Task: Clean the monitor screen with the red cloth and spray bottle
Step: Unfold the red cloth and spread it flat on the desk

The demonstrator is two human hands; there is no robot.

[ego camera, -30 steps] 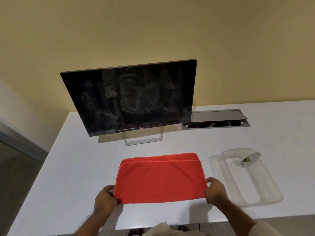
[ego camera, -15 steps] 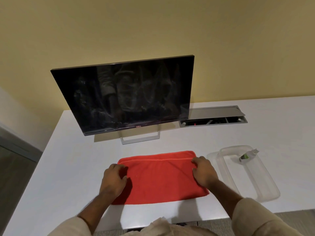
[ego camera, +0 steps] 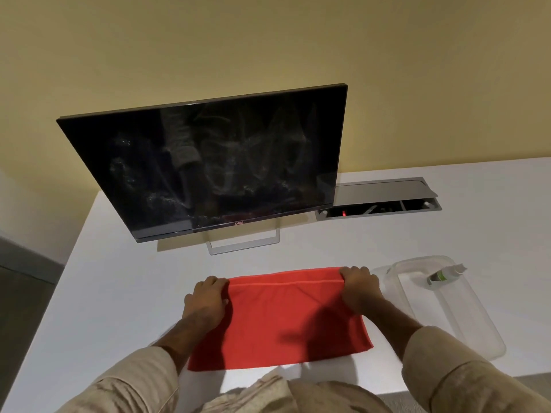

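A folded red cloth (ego camera: 283, 317) lies flat on the white table (ego camera: 119, 293) in front of me. My left hand (ego camera: 205, 299) grips its far left corner, and my right hand (ego camera: 359, 289) grips its far right corner. The black monitor (ego camera: 214, 162) stands behind the cloth on a silver stand, its dark screen smeared with dusty streaks. A small spray bottle (ego camera: 444, 275) with a green label lies on its side in a clear plastic tray (ego camera: 465, 326) to the right of the cloth.
A grey cable hatch (ego camera: 378, 198) is set open in the table behind the tray, beside the monitor's lower right corner. A yellow wall rises behind the table. The table's left edge drops to a dark floor (ego camera: 21, 308).
Both hands moved from the cloth's near corners across the cloth to its far corners and closed on them. The view also tilted slightly.
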